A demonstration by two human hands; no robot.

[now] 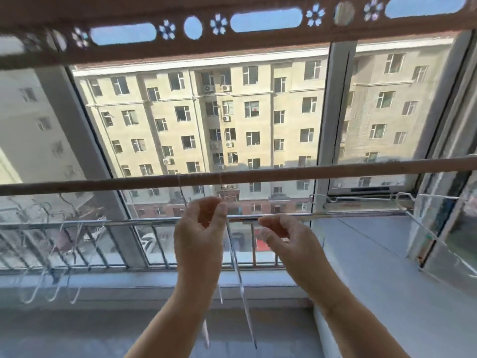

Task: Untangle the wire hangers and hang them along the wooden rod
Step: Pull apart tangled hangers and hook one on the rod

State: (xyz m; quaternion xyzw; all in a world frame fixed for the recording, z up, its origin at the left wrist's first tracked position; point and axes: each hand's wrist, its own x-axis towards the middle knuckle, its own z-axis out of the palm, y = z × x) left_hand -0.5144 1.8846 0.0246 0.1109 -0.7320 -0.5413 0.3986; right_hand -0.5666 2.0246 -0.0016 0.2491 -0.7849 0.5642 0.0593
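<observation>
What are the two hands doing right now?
Left hand: pinching a wire hanger below the wooden rod.
Right hand: open, holding nothing.

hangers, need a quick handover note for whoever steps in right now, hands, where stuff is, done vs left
Left hand: raised just under the wooden rod, fingers curled at a wire hanger hooked on the rod; grip unclear.
Right hand: open beside it, holding nothing.
Done: hooks at the rod's middle; hangers hang there edge-on, count unclear.
Left: a bunch of white hangers at the window railing on the left, and more wire at the right window; whether these are tangled is too blurred to tell.
</observation>
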